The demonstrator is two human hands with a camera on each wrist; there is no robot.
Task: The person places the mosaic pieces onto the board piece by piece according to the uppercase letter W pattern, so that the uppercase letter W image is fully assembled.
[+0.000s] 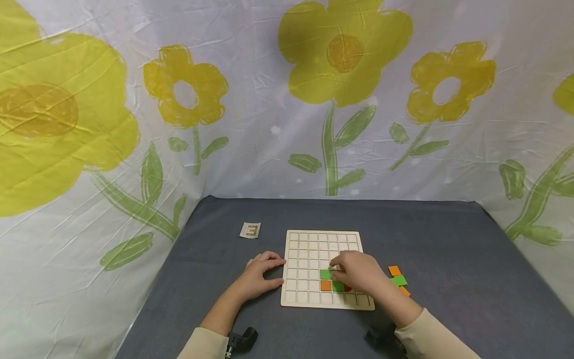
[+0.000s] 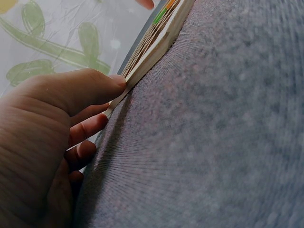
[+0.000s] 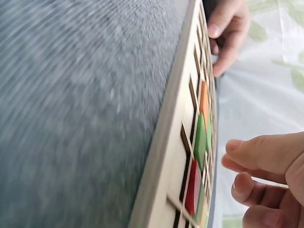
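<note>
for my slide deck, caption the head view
Left hand at the edge of a gridded board, right hand over its colored tiles.

Soft, even light fills the head view; the sheet (image 1: 255,124) looks stretched toward 9 o'clock; shadow dims the board (image 1: 303,262) at 5 o'clock; the left wrist view is dimmer, the bench (image 2: 223,137) blurred toward 4 o'clock; the right wrist view is brighter, the sheet washed out at 2 o'clock.
</note>
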